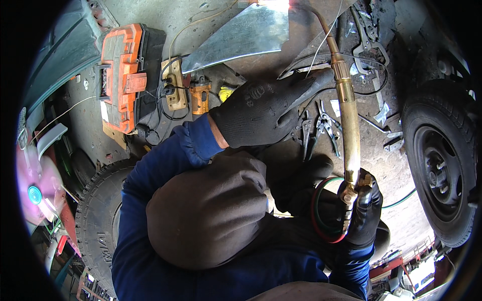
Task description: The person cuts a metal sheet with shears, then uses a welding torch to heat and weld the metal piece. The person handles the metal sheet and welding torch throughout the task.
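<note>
My right hand (365, 213), in a black glove, grips the valve end of a brass gas torch (350, 133). The torch stretches away from me, and its copper neck bends left to a bright glow at the top edge. Beside the torch's upper handle, my left hand (258, 110) in a black glove has its fingers closed on a thin metal rod (327, 34), which slants up toward the neck. The rod's grip point is partly hidden by the glove. A shiny sheet of metal (241, 37) lies beyond the left hand, near the glow. Red and green hoses (315, 213) loop beside the right hand.
An orange and black toolbox (123, 80) stands at left, near a power strip (173, 85) and an orange power tool (200, 96). Several locking pliers (324, 125) lie under the torch. A wheel (439, 165) stands at right, a tyre (98, 226) at left. Cables cross the floor.
</note>
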`<action>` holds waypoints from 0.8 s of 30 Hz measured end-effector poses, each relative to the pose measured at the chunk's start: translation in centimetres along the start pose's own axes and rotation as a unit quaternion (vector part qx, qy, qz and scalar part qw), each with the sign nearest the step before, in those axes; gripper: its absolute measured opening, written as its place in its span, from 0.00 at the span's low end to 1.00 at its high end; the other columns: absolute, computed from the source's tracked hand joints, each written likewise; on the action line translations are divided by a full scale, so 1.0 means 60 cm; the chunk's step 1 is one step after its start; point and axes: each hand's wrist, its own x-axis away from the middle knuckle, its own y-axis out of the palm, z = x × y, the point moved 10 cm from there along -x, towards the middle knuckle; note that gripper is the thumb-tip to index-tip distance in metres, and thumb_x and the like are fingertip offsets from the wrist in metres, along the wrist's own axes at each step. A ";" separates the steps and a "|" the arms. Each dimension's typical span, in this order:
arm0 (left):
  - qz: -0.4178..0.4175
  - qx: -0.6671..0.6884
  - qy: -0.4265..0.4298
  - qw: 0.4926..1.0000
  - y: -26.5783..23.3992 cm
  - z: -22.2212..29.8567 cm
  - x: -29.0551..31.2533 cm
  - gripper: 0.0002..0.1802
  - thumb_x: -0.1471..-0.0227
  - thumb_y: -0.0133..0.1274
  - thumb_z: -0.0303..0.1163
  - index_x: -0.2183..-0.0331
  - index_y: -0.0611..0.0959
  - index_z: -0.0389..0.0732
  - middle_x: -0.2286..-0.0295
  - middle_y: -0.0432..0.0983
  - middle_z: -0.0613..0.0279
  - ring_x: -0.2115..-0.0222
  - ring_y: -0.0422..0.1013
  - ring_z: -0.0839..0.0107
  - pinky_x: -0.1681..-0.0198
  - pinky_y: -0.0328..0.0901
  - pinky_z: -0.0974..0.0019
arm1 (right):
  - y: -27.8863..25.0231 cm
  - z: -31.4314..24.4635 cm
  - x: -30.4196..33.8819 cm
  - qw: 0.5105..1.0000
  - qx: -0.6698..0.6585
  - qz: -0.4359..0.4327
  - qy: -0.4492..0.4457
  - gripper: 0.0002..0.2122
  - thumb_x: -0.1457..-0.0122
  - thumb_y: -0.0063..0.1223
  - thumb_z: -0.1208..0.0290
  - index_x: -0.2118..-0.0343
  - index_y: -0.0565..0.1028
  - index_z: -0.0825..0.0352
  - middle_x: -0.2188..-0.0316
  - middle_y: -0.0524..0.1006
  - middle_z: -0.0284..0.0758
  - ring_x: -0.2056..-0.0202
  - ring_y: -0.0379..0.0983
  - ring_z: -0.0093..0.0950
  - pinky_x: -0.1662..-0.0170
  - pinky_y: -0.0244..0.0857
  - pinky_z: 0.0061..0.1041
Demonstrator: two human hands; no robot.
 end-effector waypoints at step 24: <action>0.049 0.018 0.042 0.998 -0.009 0.006 0.000 0.47 0.45 0.51 0.22 0.26 0.60 0.53 0.64 0.79 0.45 0.79 0.74 0.57 0.71 0.73 0.54 | -0.004 0.003 0.000 1.000 0.027 0.011 0.008 0.29 0.30 0.54 0.43 0.46 0.77 0.71 0.61 0.82 0.32 0.61 0.77 0.20 0.55 0.72 0.23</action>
